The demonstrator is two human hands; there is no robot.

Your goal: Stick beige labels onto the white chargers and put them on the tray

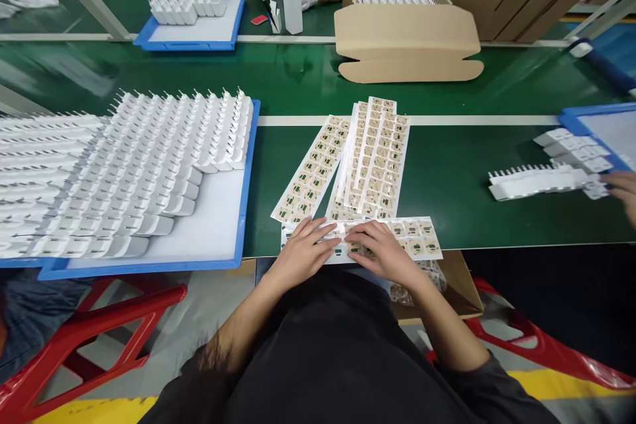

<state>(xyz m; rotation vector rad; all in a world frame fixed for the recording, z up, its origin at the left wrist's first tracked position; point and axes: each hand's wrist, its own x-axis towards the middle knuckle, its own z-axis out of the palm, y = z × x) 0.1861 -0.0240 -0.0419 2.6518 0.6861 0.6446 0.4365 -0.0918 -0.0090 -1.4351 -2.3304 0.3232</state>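
A white sheet of beige stickers (pixel 416 236) lies sideways along the front edge of the green table, right before me. My left hand (pixel 301 254) rests on the left part of this sheet, fingers stretched and slightly apart. Close beside it, my right hand (pixel 385 256) lies on the sheet's middle with its fingers extended and bent a little. Whether either fingertip pinches a sticker, I cannot tell. Behind the hands, several similar sheets (pixel 380 152) overlap in a fanned pile, and a single sheet (pixel 314 169) slants to their left.
On the left, a blue-rimmed tray (pixel 213 228) holds rows of white plastic parts (pixel 149 152). More white parts (pixel 539 180) lie at right near another person's hand (pixel 623 192). An open cardboard box (pixel 407 33) and a gloved co-worker are across the table. Red stools (pixel 99 338) stand below.
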